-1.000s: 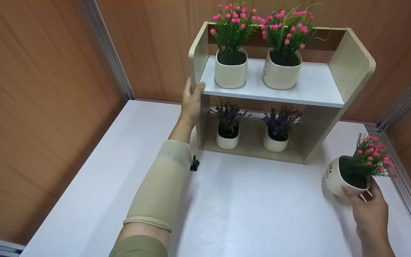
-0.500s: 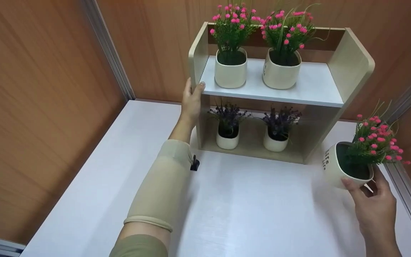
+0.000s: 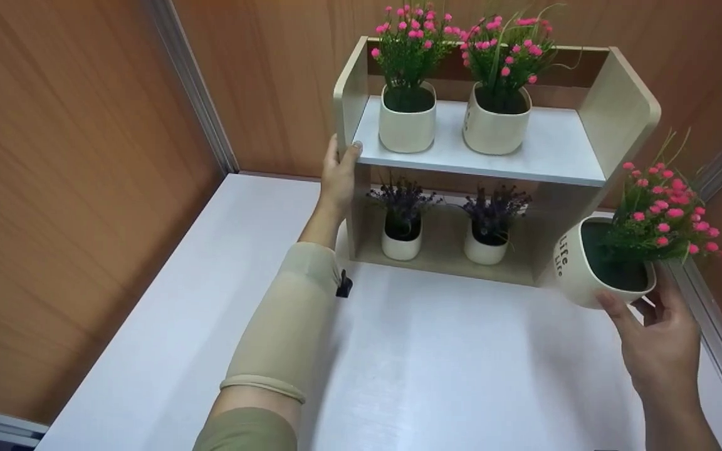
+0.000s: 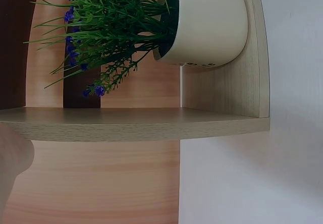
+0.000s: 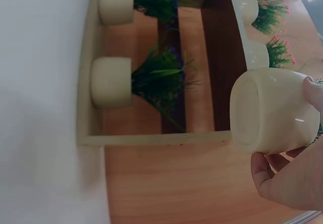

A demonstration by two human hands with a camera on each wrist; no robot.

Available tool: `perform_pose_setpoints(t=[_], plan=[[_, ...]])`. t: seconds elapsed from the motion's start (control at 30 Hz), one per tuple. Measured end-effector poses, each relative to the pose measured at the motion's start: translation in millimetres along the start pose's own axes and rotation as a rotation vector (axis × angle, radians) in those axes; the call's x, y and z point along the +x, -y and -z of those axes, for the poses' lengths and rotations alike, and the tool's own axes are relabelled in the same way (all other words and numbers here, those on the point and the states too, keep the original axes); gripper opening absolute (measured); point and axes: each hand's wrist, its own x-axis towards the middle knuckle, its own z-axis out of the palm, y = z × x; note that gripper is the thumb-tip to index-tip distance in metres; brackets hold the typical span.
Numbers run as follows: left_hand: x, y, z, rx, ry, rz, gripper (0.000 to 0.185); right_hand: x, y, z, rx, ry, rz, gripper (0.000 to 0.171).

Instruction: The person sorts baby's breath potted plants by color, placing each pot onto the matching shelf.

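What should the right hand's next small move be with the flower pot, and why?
Probably carry the flower pot up and left onto the top shelf: the right hand holds it beside the rack, the shelf's right end is bare, and the left hand steadies the rack.

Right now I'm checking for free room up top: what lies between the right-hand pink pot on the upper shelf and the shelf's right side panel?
Nothing: the upper shelf is bare between that pot and the right side panel, as the head view shows.

Left hand (image 3: 338,178) fingers hidden behind the shelf's side panel (image 3: 350,94).
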Motion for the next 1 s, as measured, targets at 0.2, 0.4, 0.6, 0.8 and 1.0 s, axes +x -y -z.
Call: perform_pose_setpoints(t=[0.2, 0.4, 0.6, 0.8, 1.0], plan=[[-0.1, -0.2, -0.9, 0.004, -0.002, -0.008, 0.084, 0.8, 22.7, -4.8, -0.003, 0.028, 0.133, 0.089], [1.2, -1.3, -2.2, -0.001, -0.011, -0.016, 0.085, 10.4, 44.3, -12.0, 0.027, 0.018, 0.255, 0.086], [2.7, -1.6, -2.3, -0.010, -0.018, -0.030, 0.083, 27.2, 60.6, -16.3, 0.013, 0.004, 0.277, 0.083], [2.2, -0.9, -1.9, -0.007, -0.013, -0.043, 0.079, 43.7, 67.0, -19.1, 0.002, -0.006, 0.266, 0.081], [-0.3, -0.1, -1.6, -0.002, -0.015, -0.020, 0.083, 55.4, 68.9, -22.1, -0.034, -0.014, 0.285, 0.080]])
